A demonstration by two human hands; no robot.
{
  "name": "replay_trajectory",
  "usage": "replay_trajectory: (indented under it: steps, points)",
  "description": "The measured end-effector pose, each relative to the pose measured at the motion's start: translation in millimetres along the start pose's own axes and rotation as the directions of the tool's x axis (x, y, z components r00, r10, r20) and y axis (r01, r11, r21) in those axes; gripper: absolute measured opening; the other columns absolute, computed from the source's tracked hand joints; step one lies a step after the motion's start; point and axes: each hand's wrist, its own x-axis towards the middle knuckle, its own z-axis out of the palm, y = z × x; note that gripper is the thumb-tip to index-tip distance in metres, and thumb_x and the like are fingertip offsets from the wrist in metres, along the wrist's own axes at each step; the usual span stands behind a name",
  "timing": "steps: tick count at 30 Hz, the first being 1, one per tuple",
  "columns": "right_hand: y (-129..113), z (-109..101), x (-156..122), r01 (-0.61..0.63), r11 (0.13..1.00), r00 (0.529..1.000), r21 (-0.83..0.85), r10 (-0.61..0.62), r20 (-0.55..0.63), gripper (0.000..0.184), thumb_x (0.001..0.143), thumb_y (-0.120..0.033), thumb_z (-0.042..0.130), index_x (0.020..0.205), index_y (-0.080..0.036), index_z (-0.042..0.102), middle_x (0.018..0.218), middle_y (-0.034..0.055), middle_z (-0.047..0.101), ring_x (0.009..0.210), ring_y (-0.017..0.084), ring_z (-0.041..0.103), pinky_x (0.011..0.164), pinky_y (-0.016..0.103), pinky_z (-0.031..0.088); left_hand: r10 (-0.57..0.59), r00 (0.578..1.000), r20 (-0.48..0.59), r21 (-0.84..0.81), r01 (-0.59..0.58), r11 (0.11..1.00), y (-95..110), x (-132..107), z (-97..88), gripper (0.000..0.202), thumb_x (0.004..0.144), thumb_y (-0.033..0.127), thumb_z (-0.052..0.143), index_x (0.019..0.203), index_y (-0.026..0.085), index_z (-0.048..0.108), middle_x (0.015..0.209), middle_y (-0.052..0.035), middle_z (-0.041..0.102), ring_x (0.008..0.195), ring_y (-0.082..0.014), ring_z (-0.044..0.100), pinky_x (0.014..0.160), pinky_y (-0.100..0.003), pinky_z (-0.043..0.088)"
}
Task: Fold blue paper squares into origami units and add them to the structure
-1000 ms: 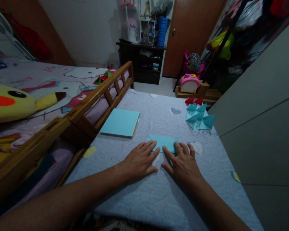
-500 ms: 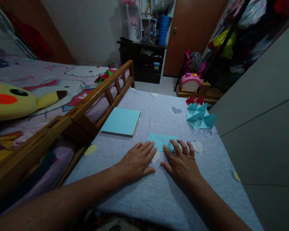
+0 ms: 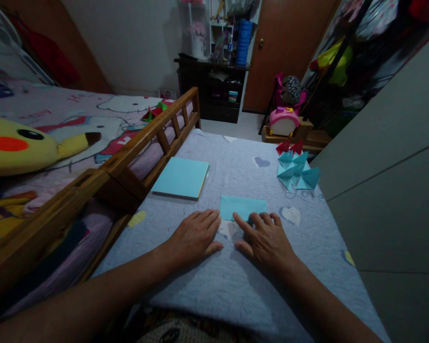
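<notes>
A folded light-blue paper [image 3: 241,206] lies flat on the blue-grey bedspread [image 3: 236,281]. My left hand [image 3: 195,234] rests palm down just left of it, fingers stretched out and near its lower left corner. My right hand [image 3: 264,238] lies flat too, its fingertips touching the paper's near edge. Neither hand grips anything. A stack of light-blue paper sheets [image 3: 181,177] sits further left. A cluster of folded blue and red paper pieces [image 3: 296,167] stands at the far right of the bedspread.
A wooden bed rail [image 3: 143,143] runs along the left, with a yellow plush toy [image 3: 25,145] on the bed behind it. A grey wardrobe [image 3: 396,157] closes off the right. A dark shelf unit [image 3: 214,88], a door [image 3: 286,47] and toys stand at the back.
Both hands have slid back toward me along the bedspread, uncovering more of the folded paper. The left hand has come off the paper.
</notes>
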Motion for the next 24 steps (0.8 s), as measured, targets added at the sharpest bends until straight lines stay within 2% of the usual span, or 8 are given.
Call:
replay_trajectory:
  steps: [3,7,15,24]
  points:
    - [-5.4,-2.7,2.4,0.013,1.0,1.0,-0.026,-0.013,0.018,0.063,0.092,-0.067,0.051,0.149,-0.042,0.043,0.116,0.0106,0.064,0.103,0.034,0.057,0.096,0.052,0.035,0.017,0.998,-0.066,-0.005,-0.018,1.0,-1.5,5.2,0.5,0.045,0.097,0.045,0.057,0.129,0.013,0.058,0.139,-0.0168,0.06,0.129,-0.0323,0.054,0.107,-0.046,0.044]
    - [-10.8,-4.1,6.4,0.019,0.998,1.0,-0.062,-0.017,0.026,0.066,0.089,-0.069,0.052,0.148,-0.04,0.046,0.116,0.014,0.064,0.101,0.037,0.057,0.096,0.054,0.036,0.06,0.989,-0.135,0.005,-0.06,0.998,-1.3,9.8,5.5,0.047,0.097,0.043,0.059,0.136,0.017,0.054,0.144,-0.0145,0.056,0.136,-0.0328,0.046,0.11,-0.047,0.04]
    - [-11.6,-8.1,7.3,0.002,0.998,0.999,-0.064,0.001,0.051,0.067,0.087,-0.072,0.053,0.145,-0.039,0.05,0.117,0.0151,0.065,0.103,0.038,0.059,0.101,0.059,0.033,0.087,0.988,-0.128,0.001,-0.087,0.996,-1.9,10.0,6.6,0.043,0.097,0.04,0.058,0.129,0.012,0.059,0.133,-0.0151,0.063,0.125,-0.0303,0.056,0.103,-0.044,0.047]
    - [6.9,-7.2,-12.4,0.005,1.0,0.999,-0.007,-0.004,0.052,0.062,0.091,-0.066,0.054,0.144,-0.034,0.051,0.133,0.0112,0.061,0.113,0.037,0.055,0.102,0.058,0.034,0.058,0.987,-0.149,-0.017,-0.061,0.998,-1.3,7.4,10.2,0.038,0.097,0.037,0.059,0.125,0.011,0.06,0.134,-0.0174,0.063,0.124,-0.0319,0.058,0.1,-0.047,0.052]
